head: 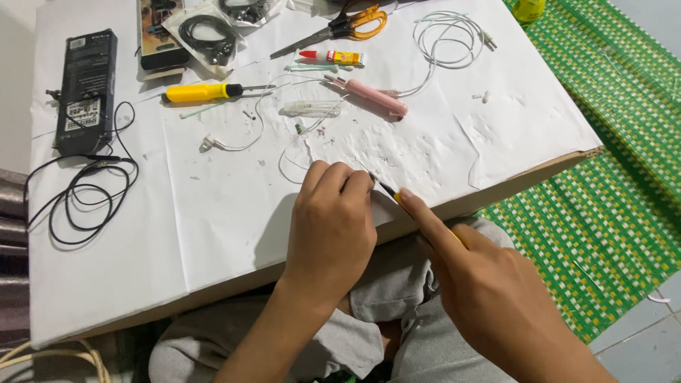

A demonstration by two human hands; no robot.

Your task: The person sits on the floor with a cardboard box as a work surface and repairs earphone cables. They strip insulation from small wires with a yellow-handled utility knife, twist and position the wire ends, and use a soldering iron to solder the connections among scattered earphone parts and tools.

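gripping a small yellow knife (pixel 394 198), right hand (pixel 489 291) cuts beside clenched left hand (pixel 333 227).

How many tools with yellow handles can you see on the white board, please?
2. A yellow-handled screwdriver lies near the board's far left; orange-yellow scissors lie at the far edge. The right hand holds another yellowish tool, mostly hidden.

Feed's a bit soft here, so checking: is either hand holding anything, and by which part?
The right hand grips a small yellow-handled tool by its handle, forefinger laid along it. The left hand is curled at the tool's tip; whatever it pinches is hidden.
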